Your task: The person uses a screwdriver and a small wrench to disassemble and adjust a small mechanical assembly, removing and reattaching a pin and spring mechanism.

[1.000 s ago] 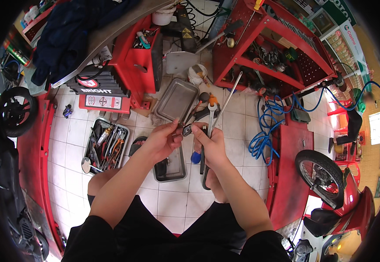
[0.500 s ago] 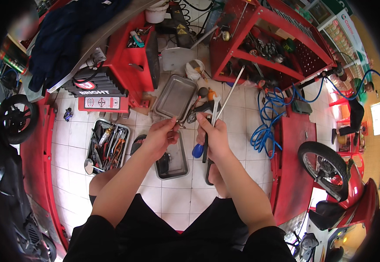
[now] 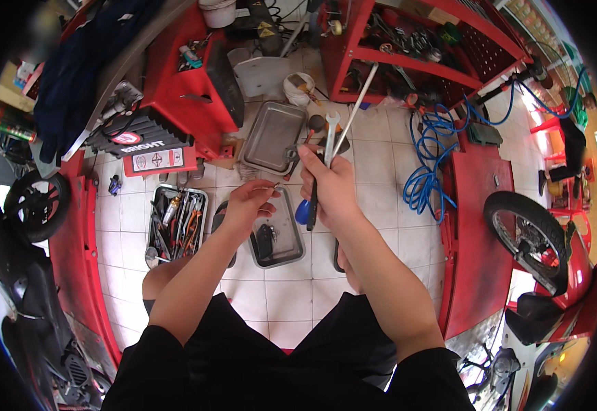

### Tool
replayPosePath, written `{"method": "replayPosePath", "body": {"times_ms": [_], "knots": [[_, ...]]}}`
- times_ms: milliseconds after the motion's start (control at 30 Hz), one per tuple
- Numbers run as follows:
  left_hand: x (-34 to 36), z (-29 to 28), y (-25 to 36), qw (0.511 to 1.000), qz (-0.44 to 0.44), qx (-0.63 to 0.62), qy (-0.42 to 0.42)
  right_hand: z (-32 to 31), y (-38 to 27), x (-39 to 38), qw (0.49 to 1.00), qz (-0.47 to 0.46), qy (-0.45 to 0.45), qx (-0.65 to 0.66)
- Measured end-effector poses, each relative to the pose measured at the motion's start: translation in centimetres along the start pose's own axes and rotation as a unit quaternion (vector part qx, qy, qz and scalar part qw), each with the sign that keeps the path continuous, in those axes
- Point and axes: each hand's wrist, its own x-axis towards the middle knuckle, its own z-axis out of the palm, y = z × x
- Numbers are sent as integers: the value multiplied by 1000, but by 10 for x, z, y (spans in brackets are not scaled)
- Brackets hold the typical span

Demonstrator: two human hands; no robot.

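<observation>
**Handling check: right hand loaded with long tools, left hand on a fine pinch**

Right hand (image 3: 335,188), centre of the frame: fingers wrapped around a steel open-ended wrench (image 3: 331,137) and a long-shafted screwdriver (image 3: 355,113), its blue handle (image 3: 303,212) protruding below the fist. Both tools point toward the upper right. A ring-shaped metal piece (image 3: 290,152) appears just beside the fingertips; whether it is held or lies over the upper tray (image 3: 271,127) cannot be told.

Left hand (image 3: 246,203), left of centre: thumb and forefinger are closed on a small item (image 3: 276,185) at their tips, too small to identify. The lower tray (image 3: 290,250), holding a black object (image 3: 265,240), sits just below and to the right.

Assessment: the pinch is suited to so small an item, and working above the lower tray is advisable so that a slip lands inside it. The bundled grip is judged the weaker point: two tools in one fist may twist against each other, and the long shaft could catch. Recommended: grip one tool alone before applying force, the other laid in the tool tray (image 3: 206,205) at left.
</observation>
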Motion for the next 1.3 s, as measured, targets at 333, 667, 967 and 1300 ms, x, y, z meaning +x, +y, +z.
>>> {"method": "replayPosePath", "body": {"times_ms": [333, 667, 967, 1300], "knots": [[30, -8, -189, 964, -203, 165, 44, -2, -5, 5, 999, -20, 19, -18], [69, -37, -383, 815, -140, 562, -15, 0, 8, 14, 996, -43, 36, -72], [91, -32, -389, 790, -29, 607, -79, -9, 10, 17, 993, -44, 35, -105], [75, -32, -277, 928, -233, 287, 51, 3, 18, 20, 995, 26, -6, -93]]}}
